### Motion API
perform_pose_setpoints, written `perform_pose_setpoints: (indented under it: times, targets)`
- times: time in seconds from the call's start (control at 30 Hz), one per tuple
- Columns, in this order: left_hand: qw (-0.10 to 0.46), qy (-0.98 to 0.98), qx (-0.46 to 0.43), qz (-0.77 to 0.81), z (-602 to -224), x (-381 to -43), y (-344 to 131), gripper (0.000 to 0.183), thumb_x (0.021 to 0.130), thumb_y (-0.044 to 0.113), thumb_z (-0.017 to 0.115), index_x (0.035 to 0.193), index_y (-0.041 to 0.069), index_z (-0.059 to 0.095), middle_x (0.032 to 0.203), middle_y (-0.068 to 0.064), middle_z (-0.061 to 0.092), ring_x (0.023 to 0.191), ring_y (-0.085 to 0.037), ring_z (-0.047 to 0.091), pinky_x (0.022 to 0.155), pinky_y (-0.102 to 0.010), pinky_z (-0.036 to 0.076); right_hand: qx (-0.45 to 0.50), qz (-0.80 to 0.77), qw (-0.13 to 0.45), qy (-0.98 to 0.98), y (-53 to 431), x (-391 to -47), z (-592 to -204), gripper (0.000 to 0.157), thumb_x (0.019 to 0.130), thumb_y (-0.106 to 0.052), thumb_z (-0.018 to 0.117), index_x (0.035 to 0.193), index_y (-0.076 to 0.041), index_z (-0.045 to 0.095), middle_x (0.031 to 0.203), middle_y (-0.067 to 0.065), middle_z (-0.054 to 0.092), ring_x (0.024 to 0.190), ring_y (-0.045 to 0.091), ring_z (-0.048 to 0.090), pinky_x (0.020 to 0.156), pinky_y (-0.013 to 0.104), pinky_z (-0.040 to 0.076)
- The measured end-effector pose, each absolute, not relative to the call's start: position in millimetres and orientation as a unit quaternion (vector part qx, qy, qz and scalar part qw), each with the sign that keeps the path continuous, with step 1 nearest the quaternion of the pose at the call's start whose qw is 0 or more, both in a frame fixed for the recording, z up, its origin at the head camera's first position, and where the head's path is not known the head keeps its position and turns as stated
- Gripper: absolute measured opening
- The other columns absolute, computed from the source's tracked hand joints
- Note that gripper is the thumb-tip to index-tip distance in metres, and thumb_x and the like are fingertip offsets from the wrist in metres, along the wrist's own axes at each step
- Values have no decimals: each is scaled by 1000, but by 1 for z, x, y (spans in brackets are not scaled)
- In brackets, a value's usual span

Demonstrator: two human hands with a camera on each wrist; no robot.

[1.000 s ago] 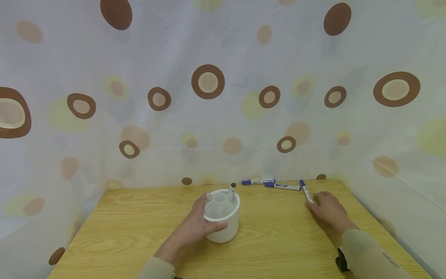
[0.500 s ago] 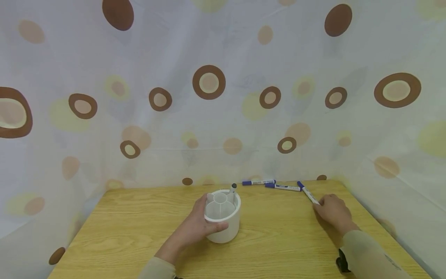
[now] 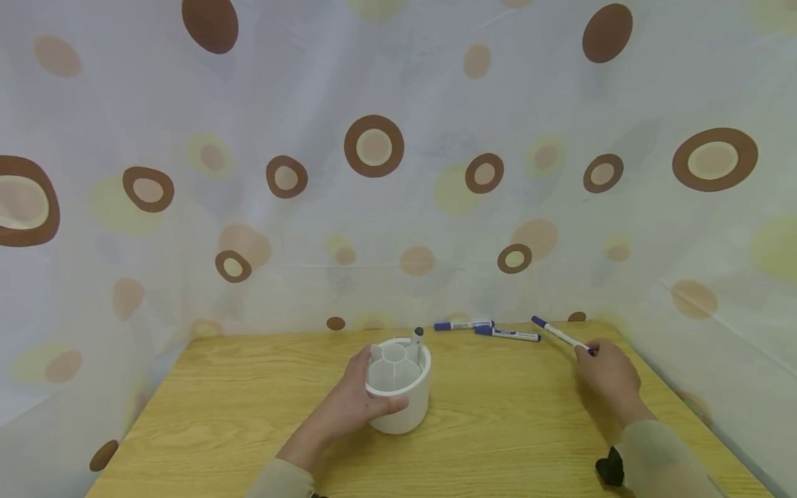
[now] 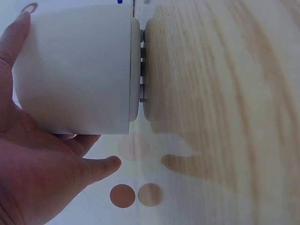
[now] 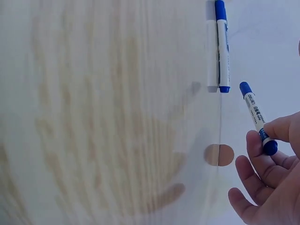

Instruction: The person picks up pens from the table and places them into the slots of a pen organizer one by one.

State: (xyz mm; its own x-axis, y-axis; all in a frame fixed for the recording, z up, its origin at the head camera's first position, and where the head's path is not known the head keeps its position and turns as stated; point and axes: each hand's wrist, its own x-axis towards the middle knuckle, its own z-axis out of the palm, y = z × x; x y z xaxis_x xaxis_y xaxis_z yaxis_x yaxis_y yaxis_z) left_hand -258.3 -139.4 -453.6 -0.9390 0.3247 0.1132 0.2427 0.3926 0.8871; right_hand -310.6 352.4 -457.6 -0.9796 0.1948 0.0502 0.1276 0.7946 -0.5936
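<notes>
A white round pen organizer (image 3: pixel 407 409) with several compartments stands on the table, and my left hand (image 3: pixel 349 404) grips it from the left with the thumb across its near side. One marker with a dark end (image 3: pixel 416 336) pokes up from a compartment at the organizer's far right. At the right, my right hand (image 3: pixel 609 373) pinches a blue-capped whiteboard marker (image 3: pixel 560 335) by its end between thumb and index finger. The right wrist view shows that marker (image 5: pixel 254 112) raised off the tabletop, its cap pointing away from the hand (image 5: pixel 272 173).
Two more blue-capped markers, one lying nearer (image 3: pixel 509 335) and one farther back (image 3: pixel 463 325), rest at the table's back edge. Behind the wooden table (image 3: pixel 249 401) hangs a white curtain (image 3: pixel 299 228) with brown and yellow circles, which also flanks both sides.
My right hand has taken hold of the rightmost marker by its near end and lifted it, shifting slightly right. The left hand and the organizer have stayed in place.
</notes>
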Motion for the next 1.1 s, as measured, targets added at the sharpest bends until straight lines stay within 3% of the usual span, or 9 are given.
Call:
perform_pose_setpoints:
  times: [0.23,0.53,0.73,0.9,1.1]
  targets:
    - [37,831,172,527,-455,-258,-139,105,88,42,95,166,12,32,156,-16,42,130,-30,57,111,-58,48,-85,317,84,-941,343,-310,-455,57,117,-37,45,143,13,53,112,25,64,79,31,56,65,41,43]
    - [34,833,174,525,-454,-259,-138,100,88,42,95,164,13,35,154,-15,44,130,-30,57,111,-58,49,-57,357,141,-922,309,-304,-442,54,117,-37,51,142,10,58,101,14,61,68,25,49,57,37,39]
    - [34,833,171,525,-454,-258,-139,100,88,42,95,163,11,36,153,-16,45,130,-31,57,111,-60,49,-39,380,153,-911,286,-302,-426,53,117,-36,54,141,10,61,120,26,66,85,31,56,67,39,44]
    - [34,832,176,525,-455,-259,-139,99,88,43,95,162,12,37,152,-16,45,130,-31,57,112,-60,48,-29,414,141,-899,269,-298,-415,52,116,-37,57,142,8,62,127,27,66,98,35,58,72,39,47]
    - [33,832,178,525,-455,-259,-138,99,88,42,95,162,12,36,152,-15,45,130,-30,57,112,-59,48,-14,446,129,-886,252,-291,-405,53,116,-39,58,146,5,60,141,31,65,124,47,60,92,51,52]
